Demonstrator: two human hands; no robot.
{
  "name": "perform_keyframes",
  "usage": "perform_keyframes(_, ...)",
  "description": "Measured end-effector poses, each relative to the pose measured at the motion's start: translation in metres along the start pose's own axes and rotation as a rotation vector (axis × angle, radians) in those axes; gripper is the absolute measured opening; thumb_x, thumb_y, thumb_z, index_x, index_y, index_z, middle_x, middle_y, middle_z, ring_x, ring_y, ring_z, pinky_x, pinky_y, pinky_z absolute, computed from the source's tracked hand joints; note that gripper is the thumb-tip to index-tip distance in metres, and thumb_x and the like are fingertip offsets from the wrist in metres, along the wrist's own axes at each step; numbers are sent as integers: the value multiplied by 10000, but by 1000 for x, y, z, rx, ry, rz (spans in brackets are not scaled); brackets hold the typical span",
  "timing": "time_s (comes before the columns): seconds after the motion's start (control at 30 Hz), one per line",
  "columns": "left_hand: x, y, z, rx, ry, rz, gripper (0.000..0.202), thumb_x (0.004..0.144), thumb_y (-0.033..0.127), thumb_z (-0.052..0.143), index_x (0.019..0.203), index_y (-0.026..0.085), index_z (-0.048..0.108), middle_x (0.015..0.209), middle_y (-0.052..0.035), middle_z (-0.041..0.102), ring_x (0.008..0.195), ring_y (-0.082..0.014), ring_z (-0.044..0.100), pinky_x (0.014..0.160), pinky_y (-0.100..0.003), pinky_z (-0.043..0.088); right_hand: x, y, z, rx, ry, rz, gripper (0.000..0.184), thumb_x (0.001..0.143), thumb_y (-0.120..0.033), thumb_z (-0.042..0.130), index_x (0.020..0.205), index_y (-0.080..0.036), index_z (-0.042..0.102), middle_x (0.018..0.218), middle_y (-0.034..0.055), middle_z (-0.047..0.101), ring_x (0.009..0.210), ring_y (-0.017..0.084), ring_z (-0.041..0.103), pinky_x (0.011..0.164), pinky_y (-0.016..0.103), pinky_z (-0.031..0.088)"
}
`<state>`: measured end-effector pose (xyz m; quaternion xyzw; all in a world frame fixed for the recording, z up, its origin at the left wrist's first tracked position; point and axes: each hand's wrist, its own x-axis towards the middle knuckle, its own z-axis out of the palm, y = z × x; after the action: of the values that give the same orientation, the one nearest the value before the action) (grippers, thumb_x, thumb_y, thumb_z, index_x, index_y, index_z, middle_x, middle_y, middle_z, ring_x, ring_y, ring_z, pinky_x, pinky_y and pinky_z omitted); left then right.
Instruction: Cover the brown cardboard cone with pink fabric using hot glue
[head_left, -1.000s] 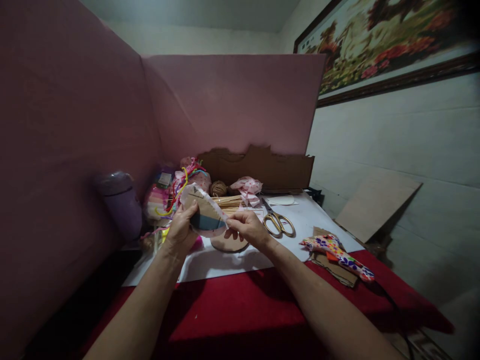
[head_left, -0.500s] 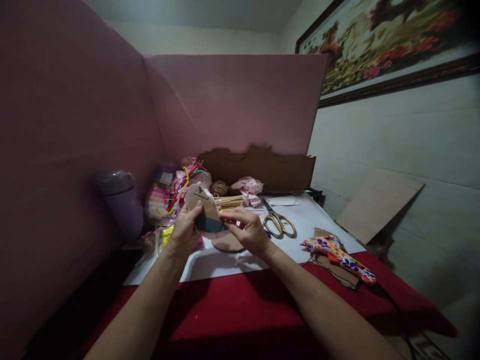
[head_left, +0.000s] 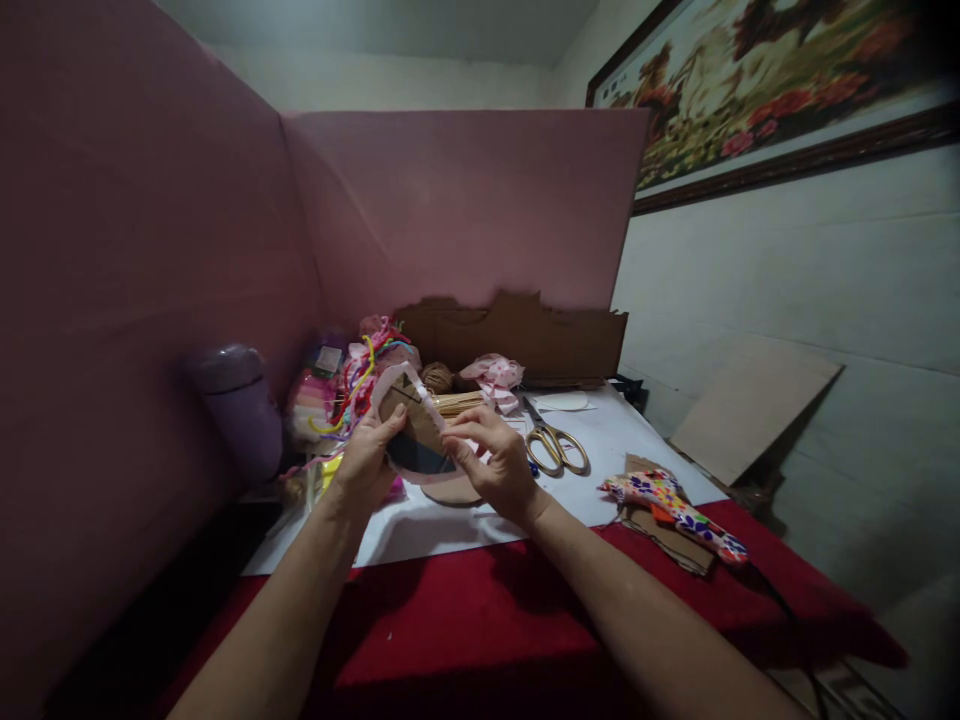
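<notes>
A round piece of cardboard (head_left: 420,425) with a pale pinkish fabric edge (head_left: 388,378) is held up over the table; its lower part is dark blue. My left hand (head_left: 369,452) grips it from the left, thumb lying on its face. At the right rim, my right hand (head_left: 491,455) pinches the edging between thumb and fingers. Below the hands, another brown cardboard disc (head_left: 450,490) lies on the white sheet, partly covered. Large gold-handled scissors (head_left: 553,445) rest just right of my right hand.
A flower-patterned glue gun (head_left: 675,508) lies on cardboard scraps at the right. Behind stand a twine ball (head_left: 437,377), wooden sticks (head_left: 459,403), crumpled pink fabric (head_left: 493,375) and colourful pipe cleaners (head_left: 369,365). A purple bottle (head_left: 241,410) is at the left, torn cardboard (head_left: 517,335) at the back.
My right fingers have shifted slightly along the disc's right rim, and the pale edging there shows more. The disc is tilted a little differently. The whole view has shifted slightly.
</notes>
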<state>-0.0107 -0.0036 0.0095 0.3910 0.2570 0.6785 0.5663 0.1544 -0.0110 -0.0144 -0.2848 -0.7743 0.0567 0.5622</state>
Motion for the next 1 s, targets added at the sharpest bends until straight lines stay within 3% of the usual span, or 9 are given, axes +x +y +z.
perform_keyframes(0.1,-4,-2,2,53,-103,-42,362,652,167,744,993,179,625,810,-20,722,660,-145,666,664,-246,545,4,1,-1,60,100,123,193,899,-309,483,900,-200,642,919,63,607,870,184,561,757,310,453)
perform_keyframes(0.23,-7,-6,3,90,-167,-73,386,661,199,746,1028,195,627,875,-33,725,714,-162,672,683,-263,548,6,4,2,147,78,141,240,915,-302,438,939,-188,648,929,71,603,905,190,548,767,309,450)
perform_keyframes(0.37,-8,-8,4,97,-175,-79,412,643,204,764,1036,203,639,889,-42,725,711,-166,670,682,-263,544,4,2,6,154,90,165,195,862,-286,513,824,-163,659,862,74,566,801,179,537,595,255,437)
perform_keyframes(0.57,-11,-15,7,105,-147,-118,382,609,216,787,971,181,669,845,-51,725,665,-163,660,647,-247,527,5,1,5,96,154,176,98,805,-217,580,743,-195,653,687,18,591,662,156,537,613,268,423)
perform_keyframes(0.7,-13,-20,10,73,-135,-111,360,636,211,769,981,192,666,864,-45,725,706,-161,662,680,-243,519,0,5,6,-81,149,83,138,842,-192,537,853,-187,674,746,47,609,711,174,553,660,286,432)
perform_keyframes(0.9,-15,-22,14,47,-120,-108,366,639,188,764,990,206,661,835,-32,725,706,-158,660,679,-239,514,-5,1,4,-536,-9,-91,284,908,-183,409,1049,-113,645,809,115,606,808,237,527,693,337,417)
perform_keyframes(1.0,-14,-21,14,47,-116,-103,366,635,182,766,984,197,659,822,-33,724,697,-154,659,670,-231,511,-5,-1,4,-575,-47,-106,286,904,-172,404,1058,-109,638,824,124,609,820,246,525,685,338,416)
